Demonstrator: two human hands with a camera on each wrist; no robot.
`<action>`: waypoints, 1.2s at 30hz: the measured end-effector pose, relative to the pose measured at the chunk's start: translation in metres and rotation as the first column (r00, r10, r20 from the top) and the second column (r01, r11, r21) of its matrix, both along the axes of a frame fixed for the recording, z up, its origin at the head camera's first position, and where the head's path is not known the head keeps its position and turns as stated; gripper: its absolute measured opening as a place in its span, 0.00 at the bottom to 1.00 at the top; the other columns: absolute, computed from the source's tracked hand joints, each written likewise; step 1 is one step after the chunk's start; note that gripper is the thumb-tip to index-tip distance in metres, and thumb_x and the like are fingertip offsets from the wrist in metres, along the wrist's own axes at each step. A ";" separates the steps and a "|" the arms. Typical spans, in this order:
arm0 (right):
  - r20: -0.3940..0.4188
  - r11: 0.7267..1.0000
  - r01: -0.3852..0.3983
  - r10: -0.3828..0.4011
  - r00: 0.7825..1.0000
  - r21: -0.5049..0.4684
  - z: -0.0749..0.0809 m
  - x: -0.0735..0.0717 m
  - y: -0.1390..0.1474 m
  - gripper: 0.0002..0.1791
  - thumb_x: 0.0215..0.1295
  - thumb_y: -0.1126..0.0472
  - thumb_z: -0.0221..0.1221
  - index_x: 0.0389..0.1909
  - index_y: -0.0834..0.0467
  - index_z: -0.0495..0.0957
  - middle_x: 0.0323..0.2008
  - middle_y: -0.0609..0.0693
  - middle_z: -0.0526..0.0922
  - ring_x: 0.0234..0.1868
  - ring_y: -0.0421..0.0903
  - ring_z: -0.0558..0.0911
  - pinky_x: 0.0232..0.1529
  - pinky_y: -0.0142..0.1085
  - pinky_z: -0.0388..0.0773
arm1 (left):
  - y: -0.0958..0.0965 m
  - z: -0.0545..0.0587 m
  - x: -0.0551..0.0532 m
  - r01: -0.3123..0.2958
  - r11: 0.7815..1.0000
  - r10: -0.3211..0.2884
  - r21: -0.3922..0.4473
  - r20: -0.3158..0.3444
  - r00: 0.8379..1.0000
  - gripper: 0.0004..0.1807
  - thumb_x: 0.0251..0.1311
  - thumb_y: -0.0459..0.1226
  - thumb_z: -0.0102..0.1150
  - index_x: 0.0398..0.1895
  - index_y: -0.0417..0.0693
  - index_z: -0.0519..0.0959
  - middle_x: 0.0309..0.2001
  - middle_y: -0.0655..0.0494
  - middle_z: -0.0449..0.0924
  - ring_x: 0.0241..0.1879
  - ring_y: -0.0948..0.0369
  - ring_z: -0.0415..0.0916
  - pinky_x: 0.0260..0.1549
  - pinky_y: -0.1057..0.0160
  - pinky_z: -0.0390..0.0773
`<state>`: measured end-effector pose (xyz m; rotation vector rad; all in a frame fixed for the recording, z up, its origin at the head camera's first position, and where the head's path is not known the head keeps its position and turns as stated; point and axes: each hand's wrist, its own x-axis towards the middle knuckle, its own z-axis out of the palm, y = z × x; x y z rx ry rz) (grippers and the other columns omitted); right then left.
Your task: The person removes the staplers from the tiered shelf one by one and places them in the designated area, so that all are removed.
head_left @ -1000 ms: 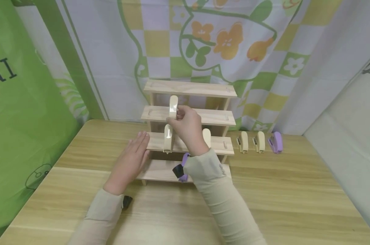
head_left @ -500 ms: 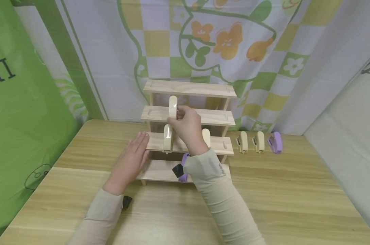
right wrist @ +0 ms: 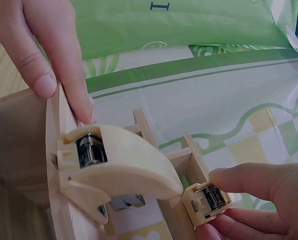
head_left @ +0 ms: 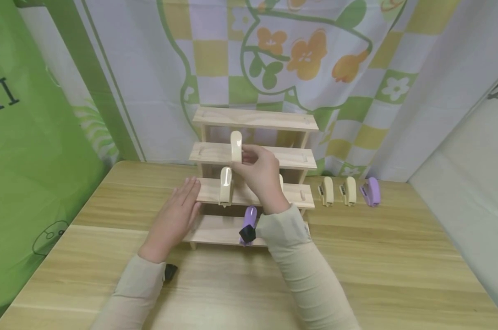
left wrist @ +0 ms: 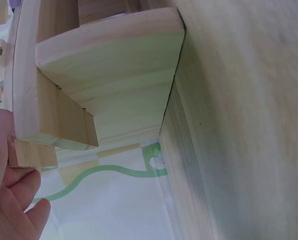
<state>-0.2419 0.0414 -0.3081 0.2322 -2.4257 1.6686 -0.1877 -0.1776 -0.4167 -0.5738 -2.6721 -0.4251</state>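
Note:
My right hand (head_left: 261,172) pinches a cream stapler (head_left: 236,145) between thumb and fingers, at the second tier from the top of a stepped wooden display shelf (head_left: 253,118). In the right wrist view the held stapler (right wrist: 194,210) shows its metal end. My left hand (head_left: 174,215) holds the left end of the tier below, fingers along its top and thumb at its front edge. On that tier stands another cream stapler (head_left: 226,185); a further one (head_left: 281,182) is mostly hidden behind my right hand. A purple stapler (head_left: 250,215) sits on the lowest tier, partly covered by a black wrist piece.
To the right of the shelf, two cream staplers (head_left: 327,191) and a purple stapler (head_left: 371,191) stand in a row on the wooden table (head_left: 397,256). A patterned curtain (head_left: 216,59) hangs close behind the shelf, with a green cloth (head_left: 34,160) at the left.
My right hand and the cream stapler have shifted slightly right. More of the purple stapler shows, and less of the right-hand cream one. The left hand has stayed in place.

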 end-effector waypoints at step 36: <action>-0.113 0.985 -0.067 0.049 0.992 -0.159 0.002 0.047 0.084 0.24 0.55 0.72 0.72 0.55 0.67 0.81 0.52 0.59 0.85 0.51 0.49 0.85 0.53 0.32 0.84 | -0.001 -0.002 0.000 0.006 1.000 -0.006 -0.009 -0.039 0.999 0.31 0.76 0.39 0.50 0.75 0.31 0.59 0.76 0.36 0.56 0.76 0.43 0.53 0.75 0.41 0.56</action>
